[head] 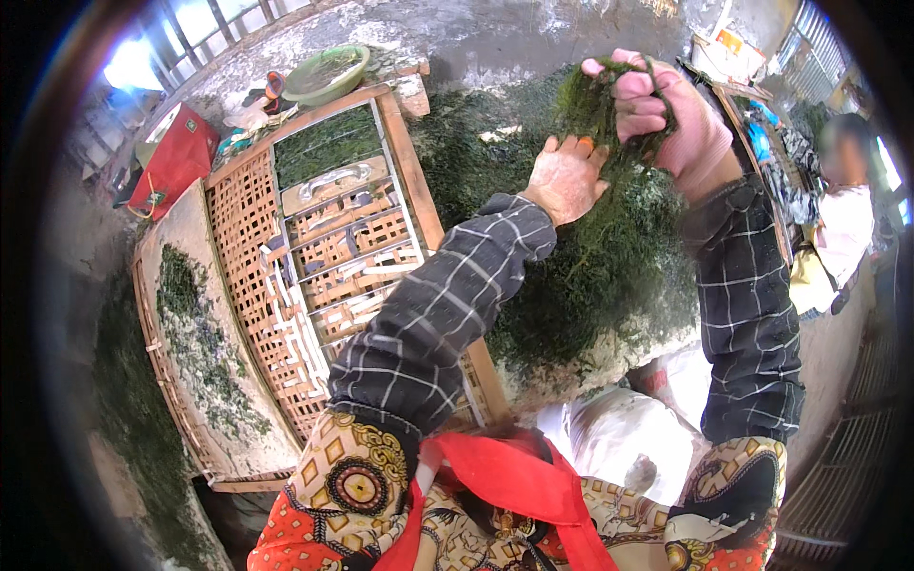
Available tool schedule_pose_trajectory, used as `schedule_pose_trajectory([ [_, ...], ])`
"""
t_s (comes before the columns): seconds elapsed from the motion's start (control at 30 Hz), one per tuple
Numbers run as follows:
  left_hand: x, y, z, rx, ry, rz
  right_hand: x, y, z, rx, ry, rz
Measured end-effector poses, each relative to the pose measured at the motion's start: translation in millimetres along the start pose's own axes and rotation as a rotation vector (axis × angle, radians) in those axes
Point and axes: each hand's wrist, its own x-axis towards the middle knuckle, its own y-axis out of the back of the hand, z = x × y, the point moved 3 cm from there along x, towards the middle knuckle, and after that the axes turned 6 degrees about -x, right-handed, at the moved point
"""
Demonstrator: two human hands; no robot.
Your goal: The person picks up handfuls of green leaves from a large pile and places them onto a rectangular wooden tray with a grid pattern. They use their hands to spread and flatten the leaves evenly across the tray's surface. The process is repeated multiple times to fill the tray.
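Note:
A hanging clump of stringy dark green plant strands, like algae or moss point(582, 103), is gripped in my right hand point(660, 118), raised over the far side of the work surface. My left hand point(568, 178), its fingers spread and an orange band on one of them, reaches against the hanging strands just below and left of the right hand. Beneath both hands lies a broad heap of the same green matter point(564, 300). To the left stands a wooden-framed bamboo lattice point(243, 235), carrying a slatted frame point(357, 264) with a green layer point(328, 143) in its top section.
A metal handle on a wooden block point(335, 182) lies on the slatted frame. Farther left is a pale board with green scraps point(207, 357). A green basin point(328, 75) and a red bag point(175, 160) sit behind. White sacks point(628, 442) lie below; another person point(842, 214) is at right.

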Motion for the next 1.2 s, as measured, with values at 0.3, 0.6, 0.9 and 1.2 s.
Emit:
schedule_pose_trajectory([
  [0.3,-64.2,-45.2,20.4,-0.015,-0.010,-0.041,20.0,25.7,12.1,0.115,-0.135,-0.002],
  [0.6,-127.8,-43.6,24.4,-0.006,0.142,-0.201,41.6,3.5,31.6,0.138,-0.181,0.033],
  [0.9,-255.4,-87.6,35.2,-0.271,0.225,-0.862,80.4,-23.1,-144.6,-0.205,0.393,-0.269],
  [1.2,-159.2,18.7,-50.0,-0.542,0.555,-0.223,106.8,-28.5,-109.5,-0.136,0.290,-0.276],
])
